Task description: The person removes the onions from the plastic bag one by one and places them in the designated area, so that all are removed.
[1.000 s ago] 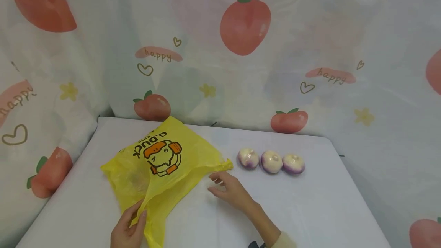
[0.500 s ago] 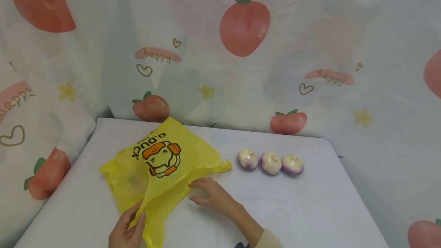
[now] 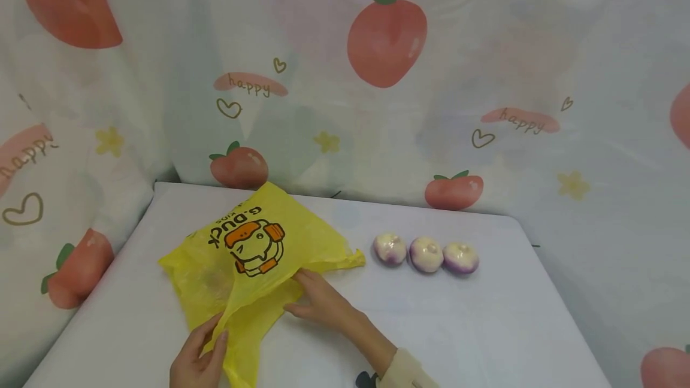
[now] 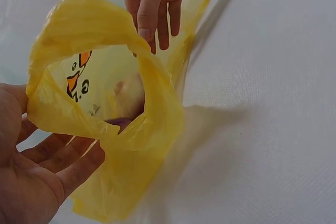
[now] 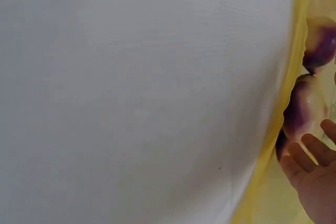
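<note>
Three bulbs (image 3: 426,255) beside yellow bag (image 3: 315,232) | its rim (image 4: 153,85) part-hides purple shapes (image 5: 302,106), likely bulbs

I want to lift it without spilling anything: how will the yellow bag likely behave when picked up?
The yellow bag will probably be floppy, since its thin film creases and drapes. It could sag with weight, as rounded purple-and-white vegetables show inside. Its opening may also fold shut if the left hand, pinching the edge, lets go.

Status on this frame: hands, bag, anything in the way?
Left hand pinching bag by its edge. Right hand at its open mouth, fingers extended. Bulbs inside, three more on table. No obstruction seen.
</note>
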{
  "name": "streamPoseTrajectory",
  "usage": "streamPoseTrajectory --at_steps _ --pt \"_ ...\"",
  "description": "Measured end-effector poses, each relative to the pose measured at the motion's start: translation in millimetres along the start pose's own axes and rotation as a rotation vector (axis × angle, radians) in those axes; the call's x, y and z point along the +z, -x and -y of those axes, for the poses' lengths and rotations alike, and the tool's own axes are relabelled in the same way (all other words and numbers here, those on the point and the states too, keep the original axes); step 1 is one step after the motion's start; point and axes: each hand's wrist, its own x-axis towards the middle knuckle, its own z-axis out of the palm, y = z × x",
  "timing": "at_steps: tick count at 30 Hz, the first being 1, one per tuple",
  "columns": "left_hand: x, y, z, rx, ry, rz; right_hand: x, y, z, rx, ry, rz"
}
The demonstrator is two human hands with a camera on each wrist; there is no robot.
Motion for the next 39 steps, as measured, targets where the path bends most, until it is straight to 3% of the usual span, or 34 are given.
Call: streamPoseTrajectory --at_steps 11,20,30,39 --pt "-1.3 0.9 -2.0 0.016 -0.036 0.005 3 -18.8 7 0.036 0.007 0.029" --pt "-3.1 2.3 -2.4 0.019 -0.055 0.003 11 -39.6 3 -0.07 -0.116 -0.113" --pt "-4.2 2.3 -1.2 0.014 -0.029 0.016 14 -54.7 5 0.023 -0.09 -0.122" --pt "-4.5 1.2 -0.6 -0.009 -0.032 0.027 17 -57.3 1 0.041 -0.022 -0.136"
